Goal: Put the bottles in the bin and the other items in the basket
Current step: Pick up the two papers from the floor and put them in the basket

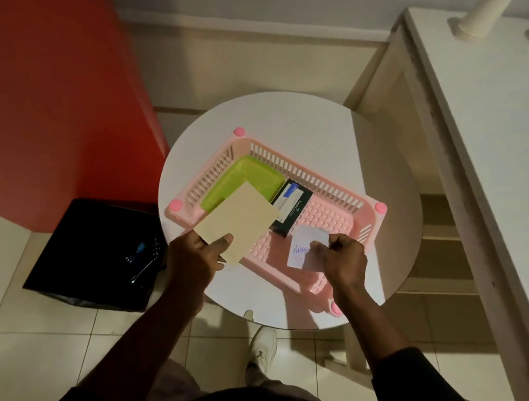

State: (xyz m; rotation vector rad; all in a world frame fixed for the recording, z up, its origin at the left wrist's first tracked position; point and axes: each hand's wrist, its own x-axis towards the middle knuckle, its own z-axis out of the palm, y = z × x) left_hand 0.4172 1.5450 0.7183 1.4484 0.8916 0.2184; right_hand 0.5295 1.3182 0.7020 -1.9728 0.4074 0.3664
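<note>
A pink slotted basket (336, 194) sits on the round white table (302, 120). Inside it lie a green lid-like tray (242, 176) and a dark pencil box (291, 209). My left hand (196, 258) grips a beige card (239, 220) by its near corner, holding it over the basket's left side. My right hand (343, 260) pinches a small white paper (304, 247) with blue writing above the basket's floor. A black bin (78, 241) stands on the floor left of the table, with a bottle (140, 261) faintly visible inside.
A red wall panel (53, 65) rises to the left behind the bin. A white desk (506, 133) with upturned paper cups (479, 16) stands at the right, close to the table. My shoe (263, 348) is on the tiled floor under the table's near edge.
</note>
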